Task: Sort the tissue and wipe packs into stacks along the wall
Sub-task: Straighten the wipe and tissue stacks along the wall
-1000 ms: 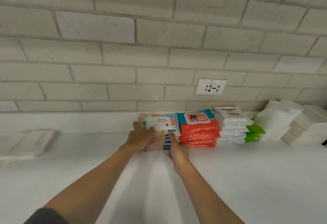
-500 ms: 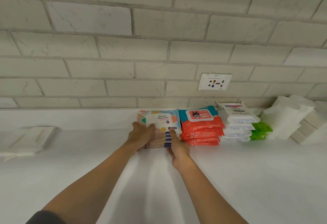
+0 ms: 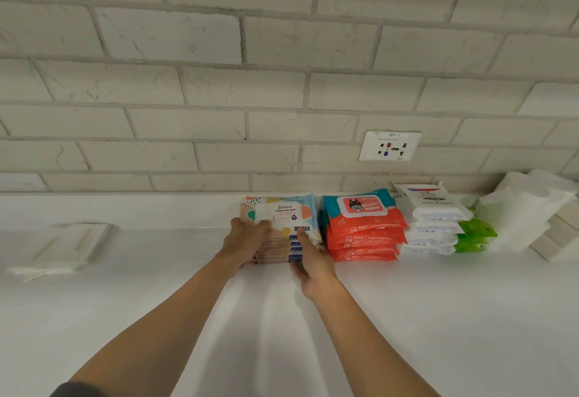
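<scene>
Pastel wipe stack (image 3: 282,230) between both hands (image 3: 247,241)

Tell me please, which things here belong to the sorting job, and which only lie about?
Job: pastel wipes stack under both hands; red baby wipes stack; white packs; green packs; white tissue stacks.
Lying about: wall socket; flat white pile.

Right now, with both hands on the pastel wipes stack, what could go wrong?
1. The pastel wipes stack is several soft packs high; the left hand and right hand press its front, so the top pack might slide off.
2. It sits very close to the red baby wipes stack; a push to the right could knock that stack askew.
</scene>
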Motion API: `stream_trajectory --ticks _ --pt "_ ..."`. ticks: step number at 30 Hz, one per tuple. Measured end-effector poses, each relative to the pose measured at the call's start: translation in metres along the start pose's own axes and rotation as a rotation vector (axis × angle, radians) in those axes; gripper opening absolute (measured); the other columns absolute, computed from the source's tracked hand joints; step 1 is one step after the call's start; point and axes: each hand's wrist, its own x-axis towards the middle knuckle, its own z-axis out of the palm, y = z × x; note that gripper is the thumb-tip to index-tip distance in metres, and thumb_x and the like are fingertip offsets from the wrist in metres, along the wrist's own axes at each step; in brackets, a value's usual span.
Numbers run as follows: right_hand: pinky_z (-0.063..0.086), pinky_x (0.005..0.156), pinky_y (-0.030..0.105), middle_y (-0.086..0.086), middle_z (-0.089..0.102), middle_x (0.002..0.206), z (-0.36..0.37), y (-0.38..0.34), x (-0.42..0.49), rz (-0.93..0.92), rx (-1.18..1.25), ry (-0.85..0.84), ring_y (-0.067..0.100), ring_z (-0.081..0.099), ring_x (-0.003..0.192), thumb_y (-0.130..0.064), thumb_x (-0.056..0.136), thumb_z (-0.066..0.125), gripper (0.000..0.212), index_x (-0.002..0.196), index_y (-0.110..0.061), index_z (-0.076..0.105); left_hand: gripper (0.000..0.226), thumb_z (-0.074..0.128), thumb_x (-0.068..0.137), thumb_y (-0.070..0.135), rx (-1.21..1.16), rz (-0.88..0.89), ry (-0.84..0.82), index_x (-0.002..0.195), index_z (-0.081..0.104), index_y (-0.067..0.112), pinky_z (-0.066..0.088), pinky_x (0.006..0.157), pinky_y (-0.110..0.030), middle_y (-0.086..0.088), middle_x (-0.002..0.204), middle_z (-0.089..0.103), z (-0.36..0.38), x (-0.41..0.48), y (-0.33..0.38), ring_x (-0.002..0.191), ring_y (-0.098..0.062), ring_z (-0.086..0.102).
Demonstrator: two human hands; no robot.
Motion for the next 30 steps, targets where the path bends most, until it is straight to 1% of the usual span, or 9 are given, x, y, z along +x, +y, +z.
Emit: stream_trajectory --ticks 2,5,8,10,13,22,24,28,30 --pt "0.057 0.084 0.036 0.006 0.071 0.098 0.003 0.001 0.001 -0.003 -0.003 -0.003 0.018 0.068 0.085 -0.026 0.085 0.074 0.030 0.109 -0.017 0.060 0.058 0.055 0.087 0.052 -0.008 -0.006 0.005 0.130 0.030 0.021 0.048 0.079 -0.039 -0.004 0.110 0.063 -0.004 0.001 -0.001 0.099 -0.024 0.058" --pt "0.058 0.081 0.037 0.006 0.070 0.101 0.008 0.003 0.001 -0.021 -0.021 0.008 0.021 0.068 0.090 -0.027 0.083 0.076 0.043 0.119 -0.019 0.055 0.059 0.055 0.086 0.052 -0.020 -0.011 0.012 0.129 0.032 0.021 0.048 0.080 -0.039 -0.004 0.111 0.063 -0.011 0.001 -0.004 0.100 -0.024 0.059" --pt "0.058 0.080 0.036 0.006 0.070 0.101 0.010 0.005 0.002 -0.020 -0.073 -0.007 0.023 0.068 0.094 -0.030 0.083 0.076 0.048 0.125 -0.024 0.053 0.058 0.056 0.087 0.051 -0.034 -0.009 0.008 0.130 0.032 0.020 0.048 0.077 -0.037 -0.003 0.109 0.064 -0.016 0.001 -0.006 0.099 -0.023 0.060" --pt "0.058 0.080 0.033 0.006 0.071 0.102 0.011 0.004 0.000 0.013 -0.145 -0.043 0.023 0.068 0.096 -0.036 0.083 0.074 0.043 0.121 -0.022 0.057 0.058 0.056 0.087 0.052 -0.039 -0.005 0.011 0.130 0.032 0.020 0.049 0.079 -0.038 -0.004 0.111 0.064 -0.021 0.001 -0.009 0.100 -0.024 0.060" --pt "0.056 0.087 0.034 0.008 0.071 0.103 0.013 0.003 0.000 0.060 -0.250 -0.115 0.026 0.067 0.100 -0.041 0.083 0.072 0.038 0.111 -0.017 0.062 0.059 0.054 0.084 0.056 -0.039 -0.004 0.028 0.128 0.033 0.023 0.050 0.080 -0.040 -0.003 0.111 0.064 -0.029 0.002 -0.014 0.100 -0.024 0.060" --pt "0.057 0.082 0.038 0.009 0.070 0.100 0.038 0.014 -0.006 0.081 -0.392 -0.163 0.030 0.066 0.099 -0.049 0.083 0.070 0.041 0.109 -0.018 0.061 0.054 0.056 0.087 0.053 -0.084 -0.008 0.036 0.128 0.036 0.023 0.043 0.064 -0.031 -0.002 0.109 0.064 -0.062 0.002 -0.022 0.095 -0.020 0.059" --pt "0.058 0.084 0.039 0.008 0.070 0.101 0.044 0.017 -0.008 0.083 -0.413 -0.166 0.029 0.066 0.099 -0.050 0.083 0.069 0.041 0.110 -0.019 0.062 0.053 0.056 0.088 0.052 -0.094 -0.008 0.031 0.127 0.036 0.023 0.044 0.065 -0.031 -0.001 0.107 0.064 -0.070 0.001 -0.024 0.095 -0.020 0.059" --pt "0.055 0.085 0.036 0.006 0.069 0.105 0.056 0.021 -0.013 0.070 -0.498 -0.162 0.025 0.063 0.101 -0.053 0.084 0.066 0.044 0.112 -0.020 0.061 0.049 0.055 0.090 0.051 -0.103 -0.016 0.016 0.125 0.036 0.023 0.046 0.078 -0.038 0.001 0.102 0.063 -0.086 0.002 -0.027 0.100 -0.023 0.057" --pt "0.051 0.086 0.035 0.004 0.067 0.106 0.063 0.022 -0.016 0.057 -0.544 -0.152 0.023 0.060 0.101 -0.055 0.086 0.063 0.043 0.112 -0.021 0.059 0.045 0.054 0.091 0.049 -0.118 -0.015 0.007 0.124 0.035 0.023 0.045 0.078 -0.038 0.003 0.097 0.062 -0.094 0.002 -0.029 0.096 -0.022 0.057"
